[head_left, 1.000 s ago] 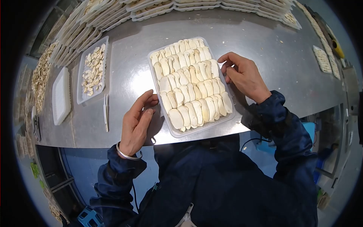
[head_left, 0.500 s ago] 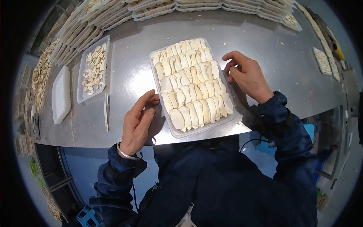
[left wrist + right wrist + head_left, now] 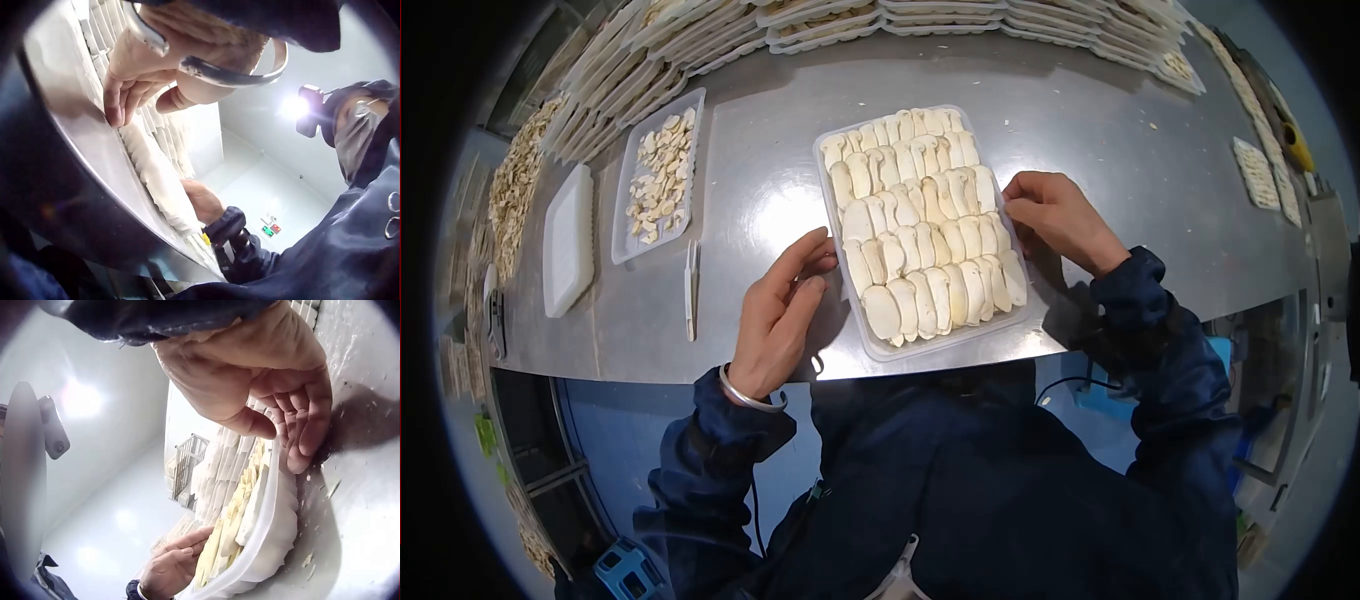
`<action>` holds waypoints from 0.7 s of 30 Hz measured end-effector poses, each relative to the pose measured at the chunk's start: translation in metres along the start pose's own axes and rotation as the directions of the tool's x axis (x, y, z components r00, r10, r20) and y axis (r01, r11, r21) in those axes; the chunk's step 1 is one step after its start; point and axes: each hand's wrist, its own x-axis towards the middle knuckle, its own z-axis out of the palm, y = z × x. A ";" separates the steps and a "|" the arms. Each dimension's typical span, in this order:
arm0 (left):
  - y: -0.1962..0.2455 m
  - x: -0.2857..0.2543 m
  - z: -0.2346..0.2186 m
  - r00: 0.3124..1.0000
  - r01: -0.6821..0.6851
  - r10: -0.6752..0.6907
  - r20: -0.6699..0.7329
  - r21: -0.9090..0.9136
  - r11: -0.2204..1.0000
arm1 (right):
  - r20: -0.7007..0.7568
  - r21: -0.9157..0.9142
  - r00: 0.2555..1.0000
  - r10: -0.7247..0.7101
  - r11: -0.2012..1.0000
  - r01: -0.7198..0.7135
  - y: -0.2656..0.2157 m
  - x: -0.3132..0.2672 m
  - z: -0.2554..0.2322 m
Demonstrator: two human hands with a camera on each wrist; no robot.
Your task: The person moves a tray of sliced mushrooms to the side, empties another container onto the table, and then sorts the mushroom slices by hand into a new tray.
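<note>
A clear plastic tray (image 3: 900, 350) lies near the table's front edge, filled with overlapping rows of pale mushroom slices (image 3: 930, 235). My left hand (image 3: 780, 310) is at the tray's left side, its bent fingertips close against the wall and the thumb apart from them. On the opposite side, my right hand (image 3: 1065, 220) has its fingers at the right rim. The right wrist view shows that hand's fingers (image 3: 306, 419) along the outer wall and its thumb over the rim. In the left wrist view, the left fingertips (image 3: 115, 119) reach down beside the slices.
To the left stand a tray of small mushroom pieces (image 3: 662, 180), an upturned white tray (image 3: 568, 240) and white tweezers (image 3: 691, 290). Stacked filled trays (image 3: 940, 18) line the back. A slab of slices (image 3: 1256, 172) lies far right on the metal table (image 3: 1120, 130).
My right hand has closed in on the tray's right rim from slightly apart. The whole scene has shifted a little to the right in view; my left hand stays beside the tray.
</note>
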 end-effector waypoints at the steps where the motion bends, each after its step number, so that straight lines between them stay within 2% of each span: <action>1: 0.000 0.001 0.001 1.000 -0.002 0.002 0.008 0.001 1.000 | 0.001 -0.001 1.000 0.010 1.000 -0.010 0.001 0.000 -0.002; 7: 0.001 0.006 0.007 0.999 -0.021 0.020 0.033 0.009 1.000 | -0.029 -0.009 0.996 0.087 0.996 -0.087 0.007 -0.016 -0.025; 14: -0.002 0.000 0.008 0.999 -0.039 0.039 -0.023 -0.014 0.999 | -0.254 0.019 0.950 0.183 0.983 -0.184 0.035 -0.050 -0.091; 16: -0.007 0.003 0.008 0.997 -0.053 0.052 -0.054 -0.010 0.999 | -0.349 0.061 0.925 0.148 0.989 -0.135 0.052 -0.053 -0.119; 20: -0.010 0.010 0.010 0.969 -0.215 0.229 -0.096 0.135 0.967 | -0.487 0.185 0.861 0.148 0.981 -0.065 0.080 -0.060 -0.182; 21: -0.049 -0.008 -0.030 0.978 -0.176 0.191 -0.087 0.160 0.971 | -0.495 0.224 0.842 0.214 0.968 -0.115 0.097 -0.052 -0.136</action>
